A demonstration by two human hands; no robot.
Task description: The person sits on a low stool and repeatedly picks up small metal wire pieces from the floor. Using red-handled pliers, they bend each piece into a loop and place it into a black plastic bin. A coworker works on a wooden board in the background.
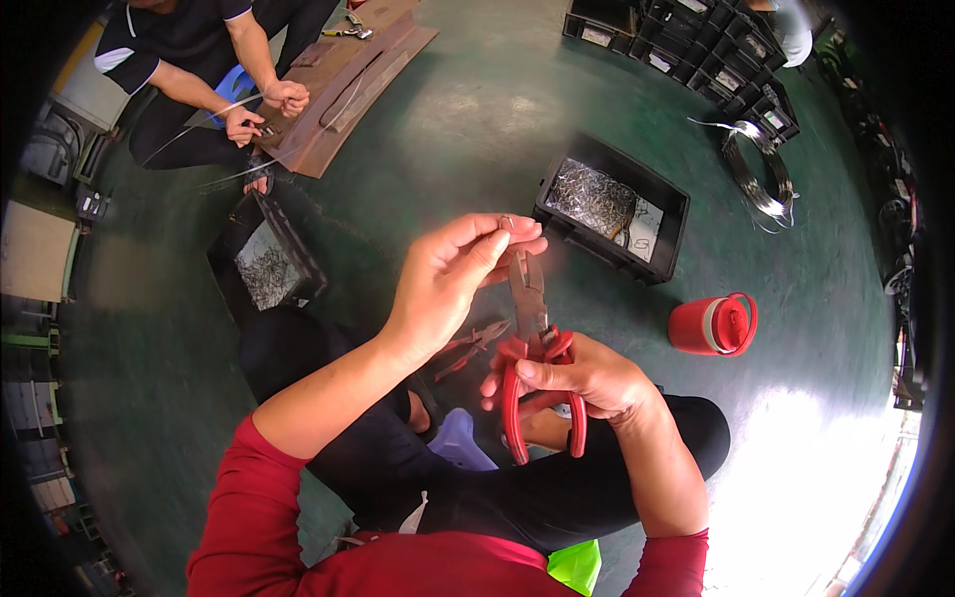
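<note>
My left hand (448, 274) is raised in front of me, thumb and forefinger pinching a small bent piece of wire (508, 223). Just below those fingertips are the jaws of the pliers (528, 294), whose red handles my right hand (592, 378) grips from the side. The handles stand apart, and I cannot tell whether the jaws touch anything. A second pair of red-handled pliers (476, 348) lies lower down, partly hidden by my left wrist.
Black crates with small metal pieces stand ahead (597, 251) and to the left (291, 239). On the right are a red jug (696, 326) and a wire coil (734, 167). A co-worker (189, 60) handles a long wire beside a brown beam (368, 75). Black crates (686, 45) are stacked behind.
</note>
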